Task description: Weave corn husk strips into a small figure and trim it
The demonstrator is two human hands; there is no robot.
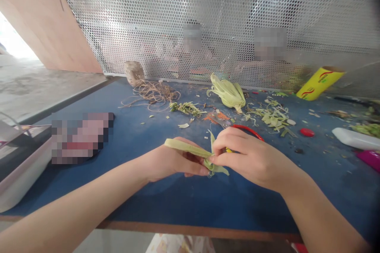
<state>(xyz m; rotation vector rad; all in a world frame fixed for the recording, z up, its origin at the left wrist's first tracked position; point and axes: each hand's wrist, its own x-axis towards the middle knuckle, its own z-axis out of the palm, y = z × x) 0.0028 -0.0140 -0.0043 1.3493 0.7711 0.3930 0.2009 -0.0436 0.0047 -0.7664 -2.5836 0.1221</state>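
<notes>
My left hand and my right hand meet above the blue table, both closed on a pale green strip of corn husk. The strip runs left over my left fingers and ends in a folded knot at the fingertips of both hands. Behind my right hand lies a pair of red-handled scissors, partly hidden. A corn husk bundle lies farther back at the centre.
A tangle of brown twine and its spool sit at the back left. Husk scraps, a yellow tube, a red cap and a white bottle lie right. A perforated metal screen walls the back, people behind it.
</notes>
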